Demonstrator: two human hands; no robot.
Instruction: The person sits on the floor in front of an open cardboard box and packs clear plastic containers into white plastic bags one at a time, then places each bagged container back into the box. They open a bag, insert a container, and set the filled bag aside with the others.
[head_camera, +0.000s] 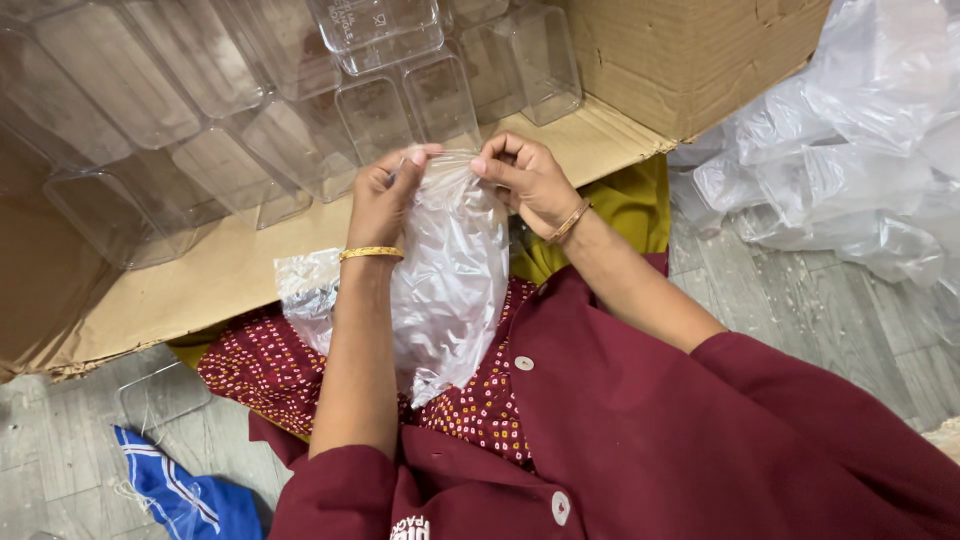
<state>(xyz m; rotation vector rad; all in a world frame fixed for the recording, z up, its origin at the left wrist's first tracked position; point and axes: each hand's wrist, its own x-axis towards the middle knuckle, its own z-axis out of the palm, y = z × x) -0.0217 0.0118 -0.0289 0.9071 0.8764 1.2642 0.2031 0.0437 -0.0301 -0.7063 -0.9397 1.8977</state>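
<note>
My left hand (385, 195) and my right hand (527, 178) both pinch the top edge of a clear plastic bag (450, 290). The bag hangs down over my lap between my forearms, crinkled and see-through, and its mouth is pulled between my fingertips. A gold bangle sits on each wrist. I wear a maroon coat (640, 420) over a red dotted garment. What is inside the bag cannot be made out.
Several clear plastic containers (300, 110) lie stacked in an opened cardboard box (200, 280) ahead of me. A heap of clear plastic bags (850, 150) lies at the right on the grey floor. A blue cloth (180, 495) and a single clear lid (160, 395) lie at lower left.
</note>
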